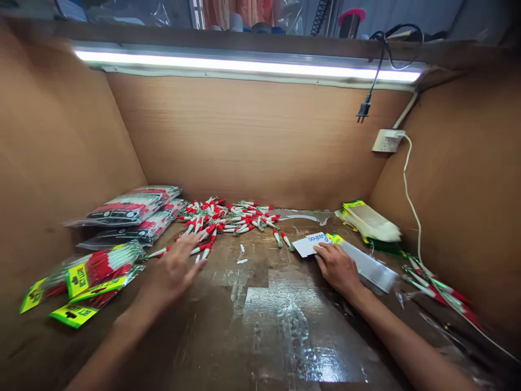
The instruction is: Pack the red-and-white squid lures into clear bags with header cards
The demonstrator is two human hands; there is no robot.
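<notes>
A heap of small red, white and green pieces point(228, 217) lies at the back of the taped wooden bench point(277, 320). My left hand point(173, 269) is stretched out, fingers spread, just short of the heap's near edge, by a few stray pieces point(203, 247); it is slightly blurred and holds nothing. My right hand point(337, 266) rests knuckles up on a clear plastic bag point(368, 266) with a yellow-green header. Its fingers press down beside a white card point(311, 243) with blue lettering.
Filled bags with yellow-green headers point(83, 282) lie at front left, more filled bags point(130, 214) behind them. A stack of empty bags point(370, 221) sits at back right. Loose pieces point(435, 290) lie by the right wall under a white cable point(411, 201). Brown board walls enclose the bench.
</notes>
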